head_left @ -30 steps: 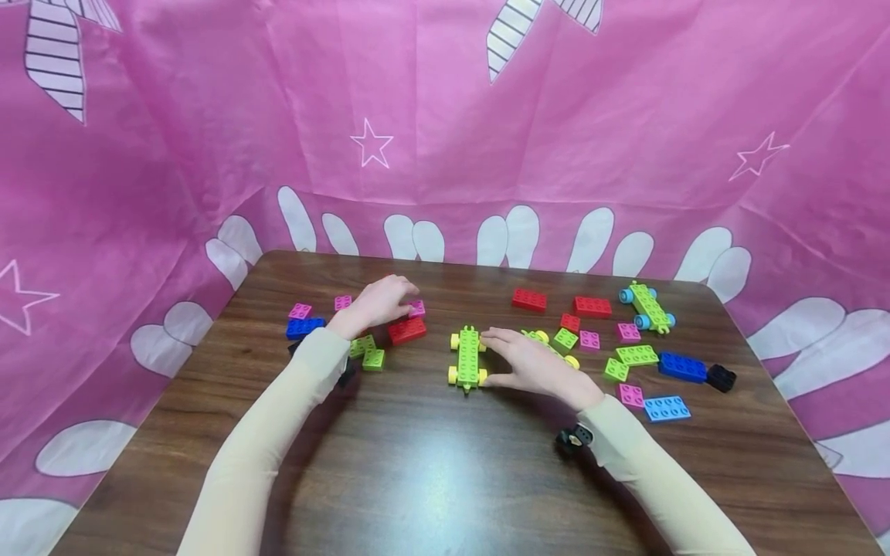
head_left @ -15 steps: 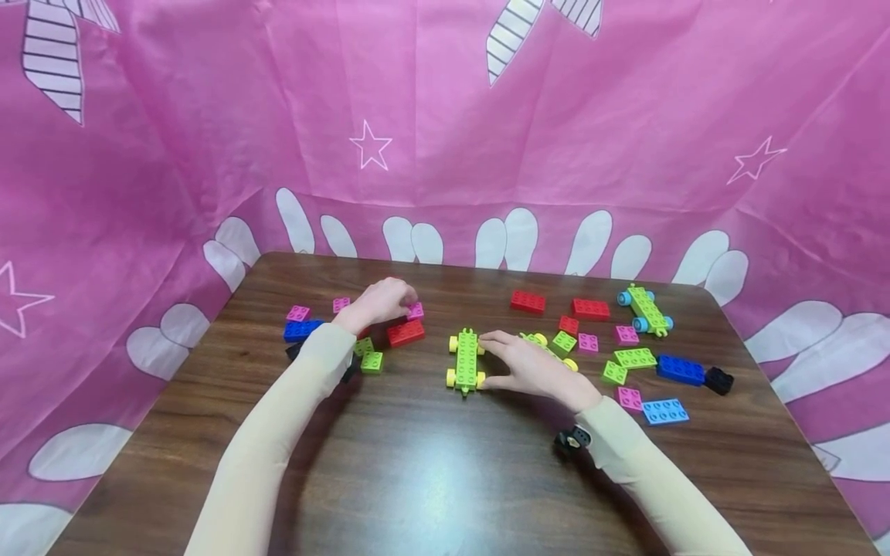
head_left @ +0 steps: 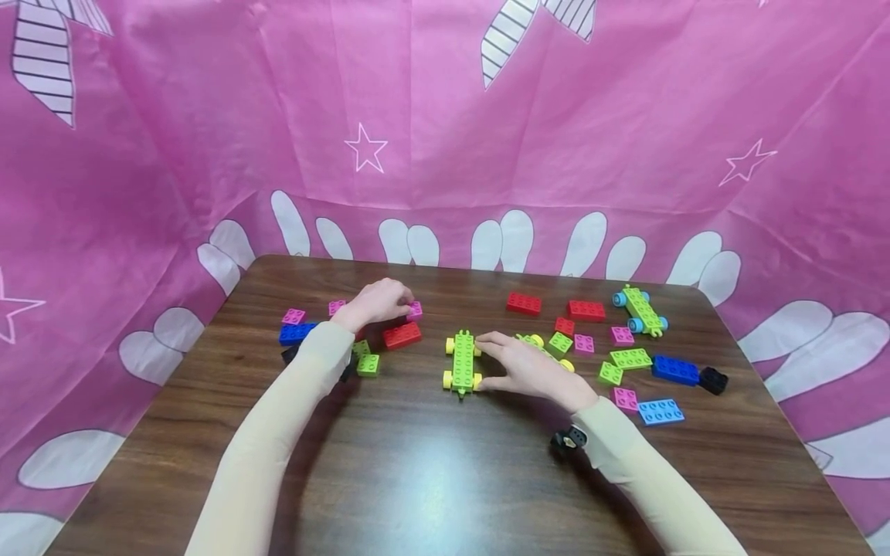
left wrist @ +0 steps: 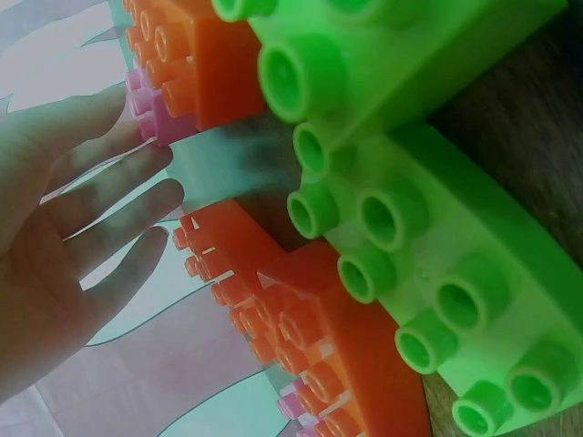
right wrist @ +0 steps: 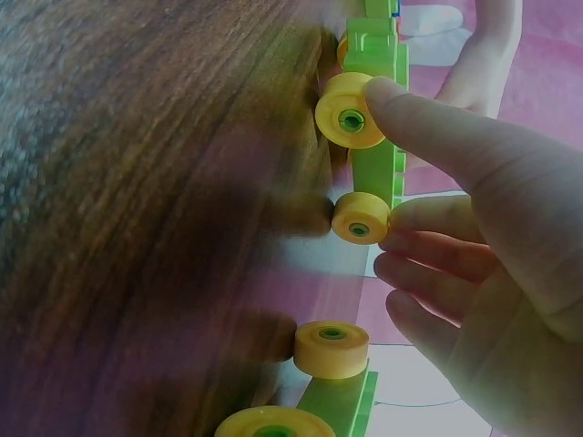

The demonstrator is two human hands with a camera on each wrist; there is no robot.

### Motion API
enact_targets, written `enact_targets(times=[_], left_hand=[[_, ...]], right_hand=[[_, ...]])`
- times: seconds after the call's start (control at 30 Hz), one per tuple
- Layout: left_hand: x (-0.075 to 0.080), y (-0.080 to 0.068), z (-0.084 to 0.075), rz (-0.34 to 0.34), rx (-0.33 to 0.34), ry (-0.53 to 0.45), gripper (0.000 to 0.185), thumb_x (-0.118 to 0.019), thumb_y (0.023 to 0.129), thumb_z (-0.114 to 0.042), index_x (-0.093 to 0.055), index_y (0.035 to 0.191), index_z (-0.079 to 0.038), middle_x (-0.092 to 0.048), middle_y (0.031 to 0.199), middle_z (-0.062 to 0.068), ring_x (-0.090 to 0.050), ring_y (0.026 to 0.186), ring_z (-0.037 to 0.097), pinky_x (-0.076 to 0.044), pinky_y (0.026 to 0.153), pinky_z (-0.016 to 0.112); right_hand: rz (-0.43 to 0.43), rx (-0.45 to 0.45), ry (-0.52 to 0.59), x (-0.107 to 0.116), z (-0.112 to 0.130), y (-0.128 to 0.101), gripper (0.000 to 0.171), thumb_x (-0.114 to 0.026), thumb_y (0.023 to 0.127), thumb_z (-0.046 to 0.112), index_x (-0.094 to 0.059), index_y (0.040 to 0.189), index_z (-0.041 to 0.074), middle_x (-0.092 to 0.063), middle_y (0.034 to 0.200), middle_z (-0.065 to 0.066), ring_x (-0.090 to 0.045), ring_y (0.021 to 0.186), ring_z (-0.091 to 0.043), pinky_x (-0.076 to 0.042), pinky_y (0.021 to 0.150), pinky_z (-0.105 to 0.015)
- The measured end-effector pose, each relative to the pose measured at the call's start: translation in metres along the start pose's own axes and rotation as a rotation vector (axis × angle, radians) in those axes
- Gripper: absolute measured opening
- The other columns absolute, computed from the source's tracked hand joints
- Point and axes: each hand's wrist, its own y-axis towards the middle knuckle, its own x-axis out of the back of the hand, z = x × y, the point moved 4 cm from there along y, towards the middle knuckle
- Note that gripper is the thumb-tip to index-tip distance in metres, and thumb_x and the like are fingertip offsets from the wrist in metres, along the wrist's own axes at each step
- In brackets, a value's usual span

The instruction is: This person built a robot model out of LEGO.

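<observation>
In the head view my left hand (head_left: 381,301) pinches a small pink brick (head_left: 414,310) with thumb and index finger. The left wrist view shows the thumb and index tips at that pink brick (left wrist: 162,114), the other fingers stretched out. My right hand (head_left: 531,366) rests against a lime-green toy car base (head_left: 463,361) with yellow wheels. Its thumb touches the near right wheel (right wrist: 352,111) and the index finger reaches the far right wheel (right wrist: 361,218). A second yellow-wheeled base (head_left: 549,351) lies partly hidden behind this hand.
Nearest the left hand are a red brick (head_left: 402,335), a lime brick (head_left: 368,365) and a blue brick (head_left: 297,333). On the right lie red bricks (head_left: 524,303), a dark blue brick (head_left: 676,370), a light blue brick (head_left: 661,411) and a blue-wheeled base (head_left: 640,310).
My left hand and the pink brick have shifted very slightly away from the red brick. My right hand keeps its place beside the car base; the head view has turned a little right.
</observation>
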Motion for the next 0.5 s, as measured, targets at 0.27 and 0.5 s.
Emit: enact_targets(times=[0.27, 0.5], left_hand=[[-0.0021, 0.0010, -0.0017, 0.019, 0.000, 0.017, 0.033, -0.072, 0.091, -0.022, -0.070, 0.121, -0.008, -0.072, 0.117, 0.011, -0.066, 0.111, 0.027, -0.056, 0.094, 0.045], [-0.0024, 0.0043, -0.0054, 0.018, -0.001, 0.025, 0.030, -0.073, 0.090, -0.025, -0.072, 0.116, -0.009, -0.074, 0.107, 0.008, -0.065, 0.099, 0.022, -0.057, 0.087, 0.043]], right_hand=[[0.004, -0.005, -0.005, -0.0014, -0.0002, -0.0001, 0.072, -0.076, 0.084, 0.048, -0.058, 0.136, 0.002, -0.058, 0.140, -0.014, -0.061, 0.125, -0.027, -0.052, 0.103, -0.043], [-0.003, 0.001, -0.020, -0.0024, 0.0003, 0.0001, 0.072, -0.075, 0.084, 0.049, -0.058, 0.136, 0.002, -0.058, 0.140, -0.014, -0.062, 0.124, -0.027, -0.052, 0.103, -0.043]])
